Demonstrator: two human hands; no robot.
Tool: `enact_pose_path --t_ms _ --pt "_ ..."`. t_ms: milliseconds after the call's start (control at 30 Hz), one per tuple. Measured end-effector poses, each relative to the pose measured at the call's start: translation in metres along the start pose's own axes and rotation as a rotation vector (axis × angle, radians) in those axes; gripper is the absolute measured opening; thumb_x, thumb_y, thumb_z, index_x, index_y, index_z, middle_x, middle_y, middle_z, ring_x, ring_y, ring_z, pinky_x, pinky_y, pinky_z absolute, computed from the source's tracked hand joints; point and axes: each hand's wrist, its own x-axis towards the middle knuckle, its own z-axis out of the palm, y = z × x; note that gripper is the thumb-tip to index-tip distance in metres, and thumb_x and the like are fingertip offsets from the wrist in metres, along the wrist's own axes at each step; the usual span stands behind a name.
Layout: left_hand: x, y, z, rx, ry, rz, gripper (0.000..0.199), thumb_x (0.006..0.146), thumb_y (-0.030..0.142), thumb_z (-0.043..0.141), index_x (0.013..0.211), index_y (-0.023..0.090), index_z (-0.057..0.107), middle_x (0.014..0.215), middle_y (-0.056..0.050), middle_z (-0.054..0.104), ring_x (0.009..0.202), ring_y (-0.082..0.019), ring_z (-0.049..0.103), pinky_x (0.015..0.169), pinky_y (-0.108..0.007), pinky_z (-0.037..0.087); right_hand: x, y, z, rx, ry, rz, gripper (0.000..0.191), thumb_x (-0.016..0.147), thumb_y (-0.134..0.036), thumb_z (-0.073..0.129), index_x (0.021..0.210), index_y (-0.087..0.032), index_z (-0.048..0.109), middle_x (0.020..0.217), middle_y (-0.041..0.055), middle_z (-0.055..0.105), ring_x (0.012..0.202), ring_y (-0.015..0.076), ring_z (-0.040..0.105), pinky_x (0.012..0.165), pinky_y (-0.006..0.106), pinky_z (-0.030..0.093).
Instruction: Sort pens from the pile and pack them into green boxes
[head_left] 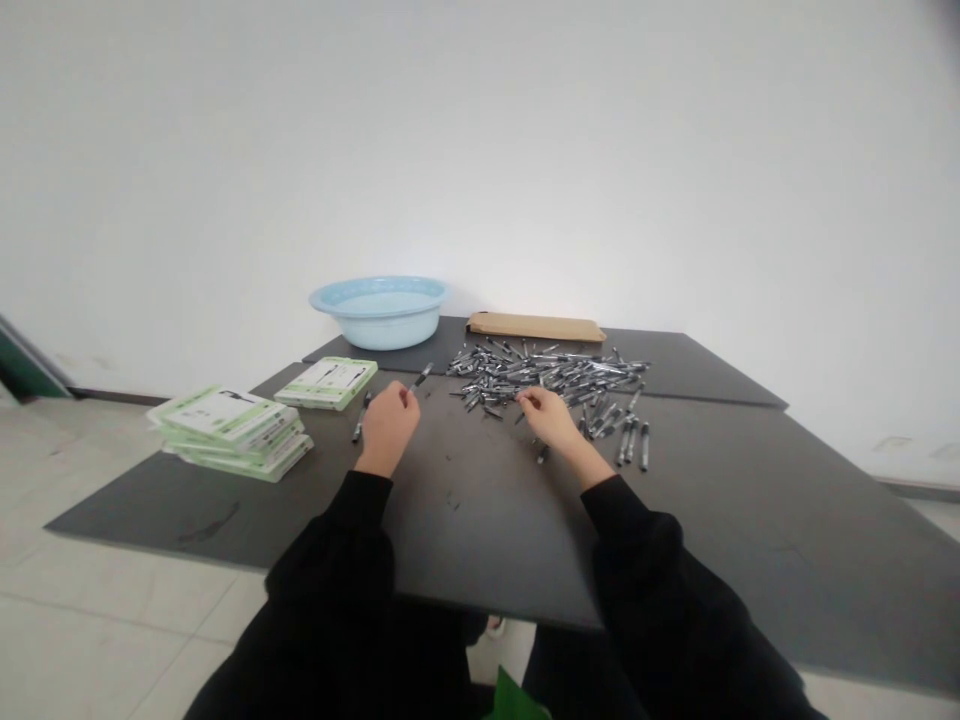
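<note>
Sleeves [326, 550], black, are seen nearest, stretched over the dark table [495, 540] toward the heap of pens [555, 372], by which everything here is placed. To the heap's near right, three loose pens [632, 441] are laid almost side by side, long axes pointing roughly away from the body. Left of the heap and nearer than it, a stack of boxes [236, 435] is seen, green and white. And here is the left hand [388, 428], held between stack and heap: a single pen [422, 376] is pinched in its fingers, the long axis slanted away and toward the heap's side. Another pen [361, 418] is left lying just beside that hand, on the side away from the heap. The right hand [547, 415] is placed closer, right at the heap's near edge; its fingers are bent inward, but whether anything is pinched cannot be told. From those fingers the pens are spread beyond and rightward, their axes crossed every way. Behind the heap, leftward, a blue basin [390, 330] is set; straight behind it, a cardboard piece [536, 326] is laid crosswise.
</note>
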Motion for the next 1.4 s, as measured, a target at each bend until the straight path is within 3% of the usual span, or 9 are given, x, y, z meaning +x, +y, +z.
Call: enact_pose_path --t_ms 100,267,700,833,1033,1100,1233,1400 --pt "0.003 -0.027 -0.007 0.095 0.064 -0.033 0.026 0.09 0.031 0.045 0.091 0.016 0.065 0.102 -0.015 0.069 0.098 -0.029 0.065 0.078 -0.034 0.046 -0.007 -0.005 0.005 -0.08 -0.087 -0.056 0.022 0.082 -0.018 0.05 0.085 -0.019 0.071 0.082 0.005 0.072 0.073 0.018 0.063 0.071 0.027 0.046" --pt "0.002 -0.046 -0.004 0.15 -0.022 -0.125 0.027 0.087 0.03 0.047 0.089 0.013 0.068 0.102 -0.019 0.069 0.097 -0.031 0.066 0.077 -0.036 0.048 -0.014 -0.012 0.008 -0.152 -0.158 -0.15 0.022 0.084 -0.014 0.051 0.088 -0.018 0.072 0.086 0.007 0.074 0.077 0.0188 0.065 0.075 0.027 0.046" --pt "0.007 -0.048 0.018 0.244 -0.043 0.003 0.032 0.086 0.024 0.045 0.098 0.007 0.069 0.099 -0.022 0.068 0.096 -0.031 0.065 0.079 -0.036 0.048 -0.015 -0.014 0.006 -0.208 -0.185 -0.184 0.024 0.085 -0.013 0.051 0.09 -0.019 0.073 0.09 0.0082 0.076 0.082 0.0214 0.067 0.075 0.027 0.046" --pt "0.006 -0.046 0.022 0.258 -0.037 0.033 0.032 0.086 0.022 0.045 0.1 0.006 0.069 0.103 -0.023 0.066 0.1 -0.032 0.063 0.086 -0.037 0.047 -0.015 -0.014 0.004 -0.231 -0.185 -0.182 0.023 0.085 -0.014 0.051 0.09 -0.019 0.073 0.091 0.0084 0.076 0.084 0.022 0.068 0.075 0.027 0.046" --pt "-0.001 -0.039 0.024 0.289 0.176 0.058 0.043 0.092 0.034 0.04 0.117 0.009 0.065 0.127 -0.024 0.056 0.12 -0.038 0.05 0.094 -0.048 0.042 -0.015 -0.016 0.0 -0.244 -0.182 -0.177 0.024 0.085 -0.013 0.051 0.09 -0.019 0.073 0.09 0.0087 0.076 0.081 0.0223 0.067 0.073 0.028 0.045" --pt "0.0 -0.036 0.027 0.265 0.198 0.076 0.048 0.095 0.034 0.035 0.128 0.01 0.06 0.139 -0.023 0.05 0.126 -0.038 0.046 0.1 -0.05 0.039 -0.015 -0.016 0.0 -0.246 -0.185 -0.177 0.024 0.085 -0.013 0.051 0.09 -0.019 0.073 0.089 0.0087 0.075 0.081 0.0221 0.067 0.072 0.028 0.044" --pt "0.006 -0.035 0.039 0.242 0.126 0.063 0.064 0.096 0.048 0.03 0.145 0.009 0.046 0.156 -0.022 0.035 0.139 -0.044 0.032 0.108 -0.06 0.029 -0.015 -0.014 0.0 -0.26 -0.192 -0.174 0.024 0.085 -0.014 0.051 0.091 -0.019 0.073 0.089 0.0084 0.076 0.081 0.022 0.067 0.072 0.028 0.045" --pt "0.017 -0.042 0.052 0.267 -0.179 0.014 0.071 0.095 0.052 0.027 0.152 0.01 0.037 0.161 -0.018 0.026 0.146 -0.045 0.022 0.114 -0.065 0.019 -0.015 -0.012 0.001 -0.274 -0.206 -0.186 0.026 0.084 -0.012 0.049 0.091 -0.019 0.074 0.092 0.0098 0.076 0.086 0.0237 0.068 0.076 0.029 0.046"
